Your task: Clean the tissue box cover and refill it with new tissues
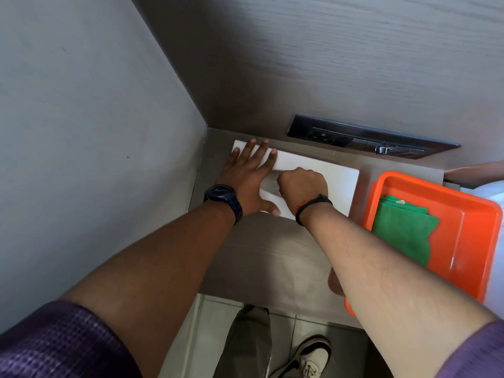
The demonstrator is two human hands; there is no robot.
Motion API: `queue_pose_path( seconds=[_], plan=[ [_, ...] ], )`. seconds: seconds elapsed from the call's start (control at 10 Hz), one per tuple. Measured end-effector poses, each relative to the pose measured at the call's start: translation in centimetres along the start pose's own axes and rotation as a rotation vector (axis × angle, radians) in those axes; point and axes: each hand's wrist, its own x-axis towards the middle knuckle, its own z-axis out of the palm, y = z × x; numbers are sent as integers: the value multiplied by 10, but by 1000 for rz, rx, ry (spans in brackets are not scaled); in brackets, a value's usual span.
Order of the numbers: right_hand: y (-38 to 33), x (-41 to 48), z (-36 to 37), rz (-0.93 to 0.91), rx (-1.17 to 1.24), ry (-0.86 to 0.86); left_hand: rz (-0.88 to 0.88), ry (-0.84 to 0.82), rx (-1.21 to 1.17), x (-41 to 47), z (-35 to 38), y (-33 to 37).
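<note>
A flat white tissue box cover (pixel 339 184) lies on the brown counter in the corner by the walls. My left hand (pixel 249 173) rests flat on its left part, fingers spread, thumb at the near edge. My right hand (pixel 301 182) sits over the middle of the cover with its fingers curled downward. What the fingers grip is hidden beneath the hand. No tissues are in sight.
An orange plastic tray (pixel 463 233) with a folded green cloth (pixel 403 233) stands right of the cover. A dark socket panel (pixel 368 137) is set in the back wall. The grey side wall is close on the left. My leg and shoe show below the counter edge.
</note>
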Motion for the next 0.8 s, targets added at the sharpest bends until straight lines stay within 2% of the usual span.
queue_pose_path(
  seconds=[0.2,0.4,0.6,0.7,0.8],
  plan=[
    [5,-2,0,2,124,22,-7,7,15,-1,-1,2],
    [15,-16,-7,163,391,172,-9,-7,54,-1,-3,3],
    [20,-25,-13,240,580,191,-20,-13,38,-1,-3,7],
    [21,-31,-29,277,757,262,-49,-17,7,-4,-11,8],
    [27,-39,-40,281,924,452,-92,14,-62,-11,-17,8]
  ],
)
